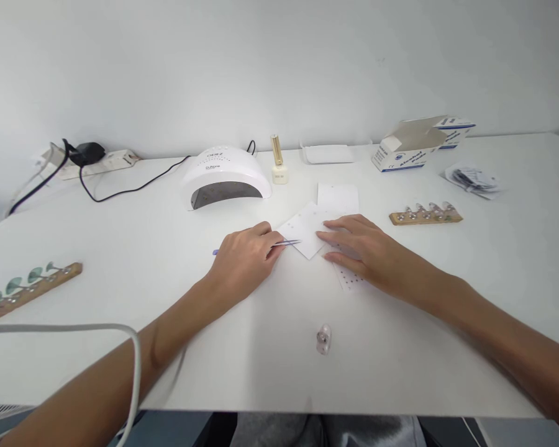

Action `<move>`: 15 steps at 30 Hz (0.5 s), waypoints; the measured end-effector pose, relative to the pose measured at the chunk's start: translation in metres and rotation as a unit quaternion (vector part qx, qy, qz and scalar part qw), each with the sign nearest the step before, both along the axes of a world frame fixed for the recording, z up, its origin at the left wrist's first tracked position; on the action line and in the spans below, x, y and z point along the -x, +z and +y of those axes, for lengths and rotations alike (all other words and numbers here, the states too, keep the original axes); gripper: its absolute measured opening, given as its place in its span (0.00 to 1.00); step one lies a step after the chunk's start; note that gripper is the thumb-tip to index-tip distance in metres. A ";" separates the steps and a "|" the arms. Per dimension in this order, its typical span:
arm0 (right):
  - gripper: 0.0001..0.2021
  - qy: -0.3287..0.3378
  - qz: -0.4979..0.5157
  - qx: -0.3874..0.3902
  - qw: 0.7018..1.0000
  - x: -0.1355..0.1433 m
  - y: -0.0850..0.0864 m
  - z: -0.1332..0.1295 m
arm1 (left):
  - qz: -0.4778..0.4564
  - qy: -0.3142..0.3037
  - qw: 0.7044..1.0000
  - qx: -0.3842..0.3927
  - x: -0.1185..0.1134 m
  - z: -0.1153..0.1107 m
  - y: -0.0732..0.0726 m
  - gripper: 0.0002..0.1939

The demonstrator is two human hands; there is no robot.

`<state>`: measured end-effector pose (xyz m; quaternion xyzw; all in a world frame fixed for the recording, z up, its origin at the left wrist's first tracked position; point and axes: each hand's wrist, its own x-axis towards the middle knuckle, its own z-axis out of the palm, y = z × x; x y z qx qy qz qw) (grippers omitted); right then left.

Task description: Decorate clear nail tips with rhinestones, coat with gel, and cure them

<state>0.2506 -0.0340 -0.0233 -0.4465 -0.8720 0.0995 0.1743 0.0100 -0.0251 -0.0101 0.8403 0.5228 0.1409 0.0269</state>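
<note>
My left hand (pixel 248 257) is closed around a pair of slim purple tweezers (pixel 287 242), whose tips reach over a white card (pixel 302 223) with small marks on it. On the card's right side rests my right hand (pixel 354 245), fingers spread and its fingertips touching the paper. Partly under that hand lies a sheet with rows of small dark dots (pixel 349 278). Another white paper (pixel 338 197) sits just behind. Closer to the table's front edge is a small clear pinkish piece (pixel 323 339), apart from both hands.
A white nail lamp (pixel 226 177) and a polish bottle (pixel 279 171) stand at the back. Alcohol pad boxes (pixel 405 152), packets (pixel 472 180) and a wooden nail-tip stand (pixel 426 217) are right. Another stand (pixel 32 290), a power strip (pixel 116 164) and a white cable (pixel 136 360) are left.
</note>
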 end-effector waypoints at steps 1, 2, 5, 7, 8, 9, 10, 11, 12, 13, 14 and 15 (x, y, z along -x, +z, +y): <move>0.18 0.000 -0.001 -0.002 1.000 0.000 0.000 0.000 | 0.005 -0.001 1.000 0.001 0.000 0.000 0.000 0.11; 0.18 0.000 -0.002 -0.003 1.000 0.000 0.000 0.000 | 0.010 -0.002 1.000 0.001 0.000 0.000 0.000 0.11; 0.18 0.001 -0.012 -0.001 1.000 0.001 0.001 -0.001 | 0.029 -0.006 0.999 -0.012 0.000 -0.001 -0.002 0.12; 0.18 0.002 -0.018 0.000 1.000 0.002 0.002 -0.001 | 0.044 -0.011 0.998 -0.031 0.000 -0.001 -0.003 0.12; 0.18 0.003 -0.019 0.001 1.000 0.002 0.003 -0.001 | 0.052 -0.015 0.998 -0.042 0.000 -0.001 -0.004 0.12; 0.18 0.003 -0.019 0.002 1.000 0.002 0.003 -0.001 | 0.058 -0.019 0.997 -0.053 0.000 -0.001 -0.004 0.13; 0.18 0.003 -0.019 0.003 1.000 0.002 0.003 -0.002 | 0.063 -0.024 0.996 -0.064 0.000 -0.001 -0.005 0.13; 0.18 0.003 -0.018 0.005 1.000 0.002 0.004 -0.002 | 0.068 -0.028 0.995 -0.073 0.000 -0.001 -0.006 0.13; 0.18 0.002 -0.016 0.006 1.000 0.002 0.004 -0.002 | 0.071 -0.034 0.994 -0.080 0.001 -0.001 -0.007 0.14; 0.18 0.001 -0.014 0.008 1.000 0.002 0.004 -0.002 | 0.074 -0.038 0.993 -0.087 0.001 -0.002 -0.007 0.14; 0.18 0.001 -0.012 0.008 1.000 0.001 0.004 -0.002 | 0.076 -0.042 0.992 -0.094 0.001 -0.002 -0.007 0.14; 0.18 0.001 -0.009 0.008 1.000 0.001 0.004 -0.002 | 0.079 -0.046 0.991 -0.100 0.001 -0.002 -0.008 0.14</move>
